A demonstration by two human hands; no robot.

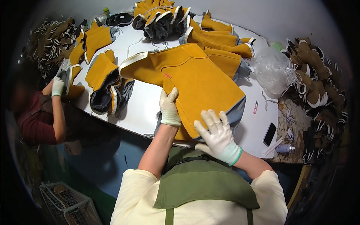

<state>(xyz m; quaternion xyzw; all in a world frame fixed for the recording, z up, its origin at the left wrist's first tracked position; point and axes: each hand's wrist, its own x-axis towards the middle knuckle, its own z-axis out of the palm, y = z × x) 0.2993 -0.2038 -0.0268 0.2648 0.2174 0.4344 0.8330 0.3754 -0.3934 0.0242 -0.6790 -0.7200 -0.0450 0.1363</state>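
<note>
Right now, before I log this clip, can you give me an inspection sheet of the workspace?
Surface: broad white tabletop, pieces spread across it.
Work pieces: large mustard-yellow boot upper with white edging in hand; similar yellow uppers behind and to its left.
Clutter: black rectangular phone, small pink tool, crumpled clear plastic bag at right.
Hands: white-gloved left hand grips the upper's edge; white-gloved right hand spreads open over its shaft, contact unclear.
Cables: nothing seen.
Surroundings: heaped brown white-edged pieces at right; co-worker in maroon top at left.
</note>
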